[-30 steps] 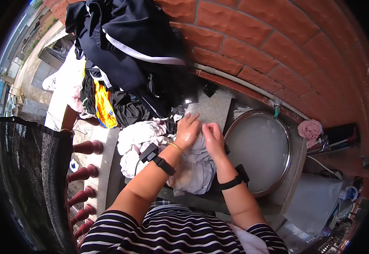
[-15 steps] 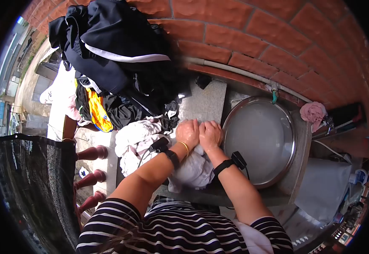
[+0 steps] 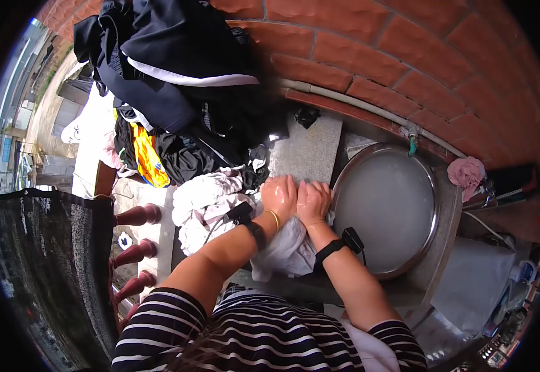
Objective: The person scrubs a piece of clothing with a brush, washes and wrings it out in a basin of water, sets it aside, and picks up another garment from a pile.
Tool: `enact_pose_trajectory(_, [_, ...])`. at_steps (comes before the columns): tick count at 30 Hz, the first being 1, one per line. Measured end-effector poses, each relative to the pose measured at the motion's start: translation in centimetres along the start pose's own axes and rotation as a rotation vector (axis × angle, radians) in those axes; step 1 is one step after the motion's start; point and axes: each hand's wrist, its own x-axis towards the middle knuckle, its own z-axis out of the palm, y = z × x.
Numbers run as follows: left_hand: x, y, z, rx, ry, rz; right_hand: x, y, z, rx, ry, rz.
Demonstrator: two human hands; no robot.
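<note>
My left hand (image 3: pixel 279 196) and my right hand (image 3: pixel 314 202) are side by side, knuckles up, with wet skin. Both are closed on a wet white garment (image 3: pixel 287 249), pressed against the grey stone slab (image 3: pixel 306 147). The garment hangs down between my forearms toward my body; the part under my fingers is hidden. Just right of my right hand is a round metal basin (image 3: pixel 386 208) of cloudy water. Left of my left hand lies a heap of white clothes (image 3: pixel 203 201).
Dark clothes (image 3: pixel 164 68) are piled high at the upper left, with a yellow garment (image 3: pixel 147 155) below. A green tap (image 3: pixel 412 146) on a pipe stands behind the basin, against a red brick wall (image 3: pixel 319 43). A pink cloth (image 3: pixel 466 173) hangs at the right. Railing balusters (image 3: pixel 134 251) stand left.
The view has shifted a little, so the surroundings sit slightly further right. Both hands keep their hold on the white garment, which looks more stretched and bunched between my forearms.
</note>
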Motion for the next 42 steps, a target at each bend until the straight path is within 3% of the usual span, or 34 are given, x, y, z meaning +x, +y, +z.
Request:
enact_pose_trajectory(1, [2.7,-0.1,1.6,0.075,0.016,-0.087,2.9,0.4,0.4,-0.037,-0.027,0.107])
enact_pose_trajectory(2, [4.2,0.3,1.3,0.227,-0.041,0.081,4.8,0.2,0.4,-0.073,-0.056,0.213])
enact_pose_trajectory(3, [5.0,1.4,0.7,0.085,0.048,-0.066,4.9,-0.3,-0.1,-0.072,-0.059,0.207])
enact_pose_trajectory(5, [3.8,-2.7,4.3,0.22,-0.06,0.131,4.4,-1.7,-1.5,-0.189,-0.263,0.48])
enact_pose_trajectory(6, [2.6,-0.4,1.1,0.065,-0.128,-0.012,2.9,-1.3,-2.8,0.107,-0.425,0.578])
enact_pose_trajectory(7, [0.5,2.8,-3.5,-0.091,-0.197,-0.156,0.8,-2.8,-4.8,0.158,-0.361,0.499])
enact_pose_trajectory(8, [-1.8,3.4,-5.5,-0.215,-0.143,-0.042,-2.0,-3.2,-5.2,0.297,-0.174,0.332])
enact_pose_trajectory(9, [-4.4,3.5,-7.2,-0.338,-0.093,0.067,-4.1,-5.8,-7.2,0.445,-0.045,0.367])
enact_pose_trajectory(10, [-7.4,3.9,-9.1,-0.336,-0.118,0.11,-6.7,-6.6,-8.2,0.332,-0.028,0.187])
enact_pose_trajectory(13, [-10.6,2.7,-9.9,-0.3,-0.184,0.213,-10.9,-6.9,-8.3,0.245,-0.081,-0.033])
enact_pose_trajectory(17, [-9.3,1.0,-6.4,-0.262,-0.27,0.295,-9.6,-4.0,-6.5,0.307,-0.147,0.028])
enact_pose_trajectory(21, [-6.8,0.4,-4.1,-0.257,-0.341,0.309,-7.1,-1.1,-4.6,0.341,-0.148,-0.115])
enact_pose_trajectory(30, [-3.3,-0.4,-3.0,-0.293,-0.395,0.268,-2.5,-1.1,-4.2,0.369,-0.256,-0.074])
enact_pose_trajectory(35, [-2.3,-0.4,-2.8,-0.349,-0.493,0.097,-2.5,-1.1,-3.6,0.273,-0.347,0.032])
enact_pose_trajectory(37, [-1.8,-0.5,-2.8,-0.338,-0.498,0.123,-1.6,-1.6,-4.2,0.184,-0.526,0.157])
enact_pose_trajectory(39, [-1.3,-0.2,-3.0,-0.275,-0.648,-0.171,-1.8,-1.6,-2.7,0.188,-0.439,0.271])
enact_pose_trajectory(41, [-0.8,-1.2,-1.7,-0.571,-0.588,-0.252,0.3,-1.8,-3.4,0.15,-0.617,0.464])
enact_pose_trajectory(42, [-0.1,-3.0,-0.7,-0.62,-0.626,-0.474,2.6,-2.2,-6.1,0.268,-0.716,0.569])
